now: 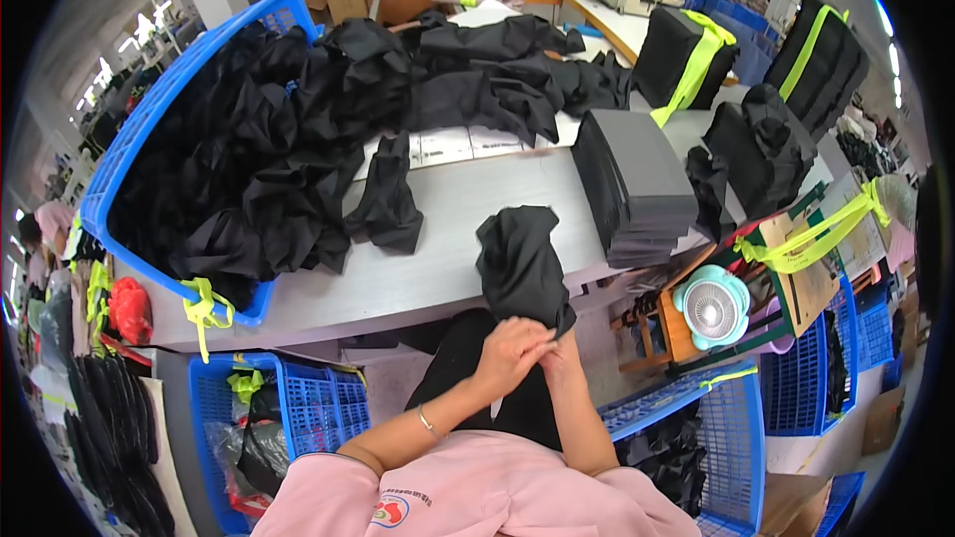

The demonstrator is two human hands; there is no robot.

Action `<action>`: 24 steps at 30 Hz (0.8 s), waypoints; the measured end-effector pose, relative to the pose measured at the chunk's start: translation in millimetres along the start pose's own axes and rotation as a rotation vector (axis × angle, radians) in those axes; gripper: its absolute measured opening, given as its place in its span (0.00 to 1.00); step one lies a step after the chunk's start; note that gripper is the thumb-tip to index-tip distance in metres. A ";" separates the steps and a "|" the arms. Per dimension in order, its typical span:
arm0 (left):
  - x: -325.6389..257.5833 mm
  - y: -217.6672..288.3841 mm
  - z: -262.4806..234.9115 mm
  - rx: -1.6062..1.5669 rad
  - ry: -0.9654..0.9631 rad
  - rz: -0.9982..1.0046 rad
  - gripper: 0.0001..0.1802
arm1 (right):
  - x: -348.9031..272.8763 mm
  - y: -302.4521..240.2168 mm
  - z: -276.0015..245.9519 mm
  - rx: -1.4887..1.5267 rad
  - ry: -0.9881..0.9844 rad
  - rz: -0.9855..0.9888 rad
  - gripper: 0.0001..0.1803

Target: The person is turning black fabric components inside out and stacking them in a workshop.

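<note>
A crumpled black fabric piece extends from my hands over the near edge of the grey table. At its near end, my left hand is closed, its fingers pinching the cloth's edge. My right hand meets the same end of the cloth, with its fingers hidden by the fabric and by my left hand. Whether they are inside the cloth or behind it, I cannot tell. Another loose black piece lies on the table, beside a big heap of black fabric.
A blue basket holds the heap at left. To the right stand a neat stack of dark flat pieces and a black bundle tied with a yellow-green strip. Below are a teal fan and blue crates on both sides of me.
</note>
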State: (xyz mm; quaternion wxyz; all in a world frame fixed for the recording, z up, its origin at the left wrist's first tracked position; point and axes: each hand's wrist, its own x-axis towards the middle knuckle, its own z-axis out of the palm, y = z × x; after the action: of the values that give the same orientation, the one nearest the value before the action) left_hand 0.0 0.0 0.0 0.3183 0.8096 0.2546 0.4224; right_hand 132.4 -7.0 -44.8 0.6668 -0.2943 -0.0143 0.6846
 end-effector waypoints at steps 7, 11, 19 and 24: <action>-17.6 19.2 -4.5 -0.061 -0.058 -0.015 0.08 | 5.9 -1.6 12.0 -0.099 -0.002 -0.058 0.32; -25.5 25.1 -0.9 -0.068 -0.058 -0.058 0.08 | -0.1 8.0 21.4 -0.156 -0.020 -0.137 0.32; -45.1 54.7 -4.3 -0.292 -0.142 -0.094 0.18 | -30.3 -10.2 23.7 -0.510 -0.183 -0.358 0.31; 3.3 32.8 -28.5 -0.084 0.035 -0.170 0.38 | -47.7 -2.1 23.4 -0.768 -0.415 -0.323 0.31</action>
State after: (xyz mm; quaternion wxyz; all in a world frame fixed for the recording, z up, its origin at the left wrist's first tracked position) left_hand -17.7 -11.1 38.3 0.3822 0.7635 0.3097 0.4184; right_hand 121.5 -42.0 -6.2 0.5907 -0.3704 -0.4454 0.5617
